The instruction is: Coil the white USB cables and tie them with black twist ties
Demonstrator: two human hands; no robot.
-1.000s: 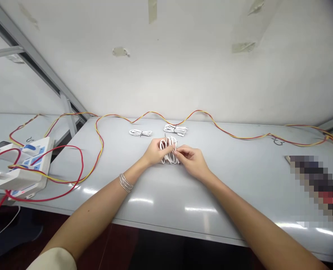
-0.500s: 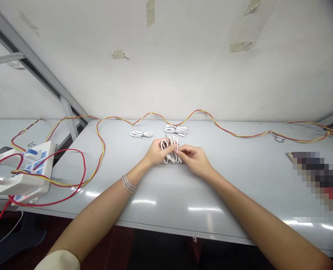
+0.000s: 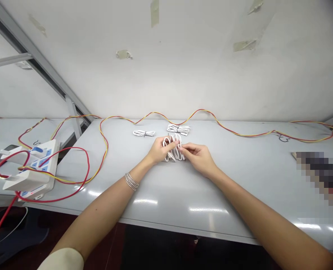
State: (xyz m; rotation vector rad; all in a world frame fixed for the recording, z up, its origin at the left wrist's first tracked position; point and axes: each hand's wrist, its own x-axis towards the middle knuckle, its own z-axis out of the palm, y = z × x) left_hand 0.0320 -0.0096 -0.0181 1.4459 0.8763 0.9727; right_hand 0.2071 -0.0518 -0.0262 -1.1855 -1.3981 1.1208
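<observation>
A loosely coiled white cable [image 3: 176,149] is held above the grey table by both hands. My left hand [image 3: 160,150] grips the coil's left side, its thumb lying across the loops. At the coil's right side, my right hand [image 3: 196,156] pinches the cable between thumb and fingers. Just beyond the hands lies a tied white cable bundle [image 3: 178,129], with a smaller tied bundle [image 3: 144,133] to its left.
A white power strip [image 3: 47,165] with plugs and looping red cable sits at the left. A red and yellow wire [image 3: 234,134] runs along the table's back by the wall. A blurred-out object [image 3: 321,176] lies at the right.
The view has shifted slightly, so the scene sits a little further right. The coil's loops have spread and shifted a little between the hands; both hands still hold it.
</observation>
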